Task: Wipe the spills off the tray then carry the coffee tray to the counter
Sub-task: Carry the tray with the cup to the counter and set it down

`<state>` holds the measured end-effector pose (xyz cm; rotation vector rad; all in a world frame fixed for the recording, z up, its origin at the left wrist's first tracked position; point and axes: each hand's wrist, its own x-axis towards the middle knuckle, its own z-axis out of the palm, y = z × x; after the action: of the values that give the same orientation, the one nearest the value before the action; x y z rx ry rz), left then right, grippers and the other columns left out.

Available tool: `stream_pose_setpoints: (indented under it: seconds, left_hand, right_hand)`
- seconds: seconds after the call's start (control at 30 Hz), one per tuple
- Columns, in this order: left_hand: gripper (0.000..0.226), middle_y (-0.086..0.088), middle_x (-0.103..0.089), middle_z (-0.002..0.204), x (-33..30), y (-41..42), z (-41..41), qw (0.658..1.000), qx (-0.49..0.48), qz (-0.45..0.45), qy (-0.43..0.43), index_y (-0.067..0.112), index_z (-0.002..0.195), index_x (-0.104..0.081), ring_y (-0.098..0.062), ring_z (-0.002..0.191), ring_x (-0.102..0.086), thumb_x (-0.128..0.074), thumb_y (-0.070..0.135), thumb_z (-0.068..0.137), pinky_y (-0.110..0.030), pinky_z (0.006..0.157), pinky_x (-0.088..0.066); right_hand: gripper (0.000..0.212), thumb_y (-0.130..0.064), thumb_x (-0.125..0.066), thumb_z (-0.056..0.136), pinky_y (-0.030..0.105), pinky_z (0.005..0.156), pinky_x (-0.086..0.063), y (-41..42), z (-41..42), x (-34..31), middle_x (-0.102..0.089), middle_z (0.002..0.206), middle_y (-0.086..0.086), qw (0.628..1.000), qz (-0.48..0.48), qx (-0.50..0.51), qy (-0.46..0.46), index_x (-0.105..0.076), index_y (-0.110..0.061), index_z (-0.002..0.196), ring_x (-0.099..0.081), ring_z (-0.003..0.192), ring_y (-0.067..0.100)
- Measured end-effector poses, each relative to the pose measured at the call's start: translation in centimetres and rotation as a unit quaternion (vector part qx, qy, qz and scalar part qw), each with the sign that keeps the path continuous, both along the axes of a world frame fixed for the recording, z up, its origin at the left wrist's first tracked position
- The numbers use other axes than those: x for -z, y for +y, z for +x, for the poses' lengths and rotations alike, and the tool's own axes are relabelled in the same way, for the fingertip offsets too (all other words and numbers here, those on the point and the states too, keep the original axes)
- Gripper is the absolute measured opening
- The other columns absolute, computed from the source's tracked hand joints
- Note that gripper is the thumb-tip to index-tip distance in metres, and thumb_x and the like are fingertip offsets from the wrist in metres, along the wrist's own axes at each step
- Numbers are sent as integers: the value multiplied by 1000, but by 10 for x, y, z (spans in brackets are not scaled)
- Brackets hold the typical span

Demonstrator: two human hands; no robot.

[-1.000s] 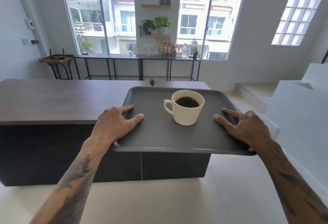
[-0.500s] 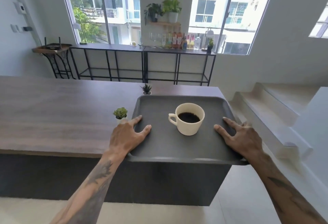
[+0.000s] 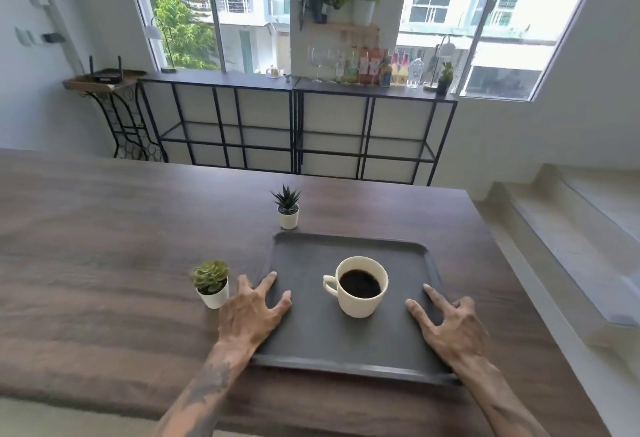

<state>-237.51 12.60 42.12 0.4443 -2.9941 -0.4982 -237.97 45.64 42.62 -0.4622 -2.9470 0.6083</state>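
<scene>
A dark grey tray (image 3: 346, 246) is over the right part of a dark wooden counter (image 3: 104, 246), low above it or resting on it. On the tray stands a cream cup (image 3: 362, 305) filled with black coffee, handle to the left. My left hand (image 3: 252, 312) grips the tray's left edge, thumb and fingers spread on top. My right hand (image 3: 450, 326) grips the right edge the same way. The tray's surface shows no spill.
Two small potted succulents stand on the counter: one (image 3: 211, 284) just left of my left hand, another (image 3: 288, 206) touching close to the tray's far left corner. Steps (image 3: 571, 246) drop away to the right. Black shelving with bottles (image 3: 367, 68) lines the windows.
The tray has moved forward from beyond the counter's near edge to fully over its top and lower. Both hands keep the same grip. The view has come closer and looks further down.
</scene>
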Motion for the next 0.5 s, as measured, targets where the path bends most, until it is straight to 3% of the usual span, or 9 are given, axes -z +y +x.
stream_pose_setpoints:
  seconds: [0.07,0.17,0.33,0.5]
  left_hand:
    - [75,-7,-49,112,7,0,-7,1000,-6,-20,-2,42,142,-48,-31,96,-67,-30,78,78,-37,77,-54]
    - [64,-11,-52,109,12,1,-15,999,-9,-51,1,40,138,-54,-35,87,-68,-43,71,84,-38,72,-54]
    - [67,-13,-52,75,24,0,-23,997,-1,-78,22,28,110,-77,-34,47,-58,-39,69,73,-33,43,-48]
    - [64,-15,-51,74,26,3,-24,995,3,-92,38,27,107,-78,-35,48,-57,-41,66,73,-34,42,-47]
  right_hand:
    - [63,-76,-49,76,36,86,-52,-3,-9,7,-45,106,3,1000,4,-1,-1,-52,-47,133,-64,94,24]
    - [63,-75,-49,77,37,84,-53,-4,-16,15,-46,110,5,1000,15,0,-4,-52,-47,133,-65,95,24]
    - [62,-74,-50,78,36,80,-53,-6,-19,21,-47,112,6,1000,30,-1,4,-52,-47,133,-66,95,24]
    - [64,-78,-43,78,34,81,-54,-8,-18,22,-46,116,4,998,55,-6,-2,-47,-50,135,-66,97,20]
